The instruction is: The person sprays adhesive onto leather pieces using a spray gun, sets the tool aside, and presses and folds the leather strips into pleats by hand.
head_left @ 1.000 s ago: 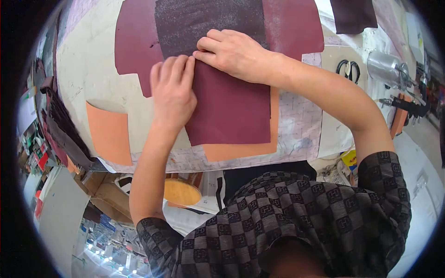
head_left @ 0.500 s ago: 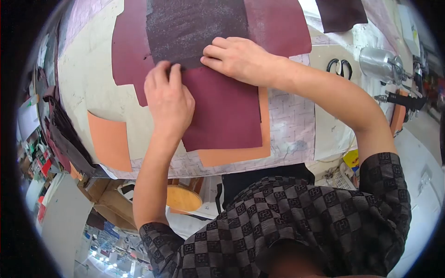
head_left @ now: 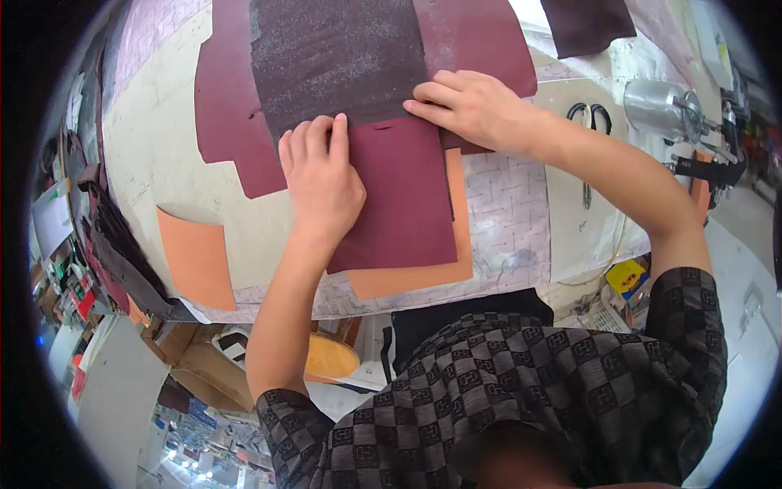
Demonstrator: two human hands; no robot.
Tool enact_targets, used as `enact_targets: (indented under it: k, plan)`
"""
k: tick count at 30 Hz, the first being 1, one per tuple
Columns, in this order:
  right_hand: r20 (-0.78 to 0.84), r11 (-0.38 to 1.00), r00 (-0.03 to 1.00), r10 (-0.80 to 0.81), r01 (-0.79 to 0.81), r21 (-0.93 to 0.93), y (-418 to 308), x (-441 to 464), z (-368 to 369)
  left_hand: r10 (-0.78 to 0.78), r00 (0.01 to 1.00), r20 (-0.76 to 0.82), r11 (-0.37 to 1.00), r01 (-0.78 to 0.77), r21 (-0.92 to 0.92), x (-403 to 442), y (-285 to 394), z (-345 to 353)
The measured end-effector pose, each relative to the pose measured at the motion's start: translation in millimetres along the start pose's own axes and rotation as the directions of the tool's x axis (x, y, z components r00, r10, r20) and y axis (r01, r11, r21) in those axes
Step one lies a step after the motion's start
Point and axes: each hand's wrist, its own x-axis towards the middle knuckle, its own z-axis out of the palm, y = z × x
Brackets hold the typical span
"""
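A plain maroon leather-like panel lies nearest my body. Its far edge meets a speckled dark brown piece, and a small wrinkle shows there. My left hand is closed over the panel's far left part, fingers pressed at that edge, thumb out of sight. At the far right corner my right hand grips the same edge with bent fingers. Beneath the dark piece spreads a larger maroon sheet. Part of an orange sheet sticks out under the panel's near and right sides.
Another orange piece lies at left. Black-handled scissors and a metal spray gun cup are on the right. A dark brown scrap sits at the far right. Folded dark material hangs by the table's left edge.
Both hands have shifted right along the panel's far edge, the right one reaching its corner. The left fingers have straightened. A small wrinkle now shows between the hands. The view has shifted slightly.
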Motion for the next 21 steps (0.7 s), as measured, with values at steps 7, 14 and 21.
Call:
enact_targets:
  k: [7, 14, 21]
  plan:
    - [0.012, 0.992, 0.998, 0.065, -0.063, -0.112, 2.5, -20.9, -11.4, -0.183, 0.980, -0.079, 0.894, 0.133, -0.428, -8.0, -7.9, 2.3]
    - [-0.177, 0.978, 0.964, 0.200, -0.208, -0.028, -72.1, 35.3, 19.8, -0.008, 0.992, -0.125, 0.975, -0.020, -0.222, -22.7, 4.9, 14.7]
    - [-0.054, 0.958, 0.963, 0.263, -0.267, -0.101, -70.1, -12.2, 23.4, -0.002, 1.000, 0.001, 0.982, 0.002, -0.188, -33.8, 2.1, 28.2]
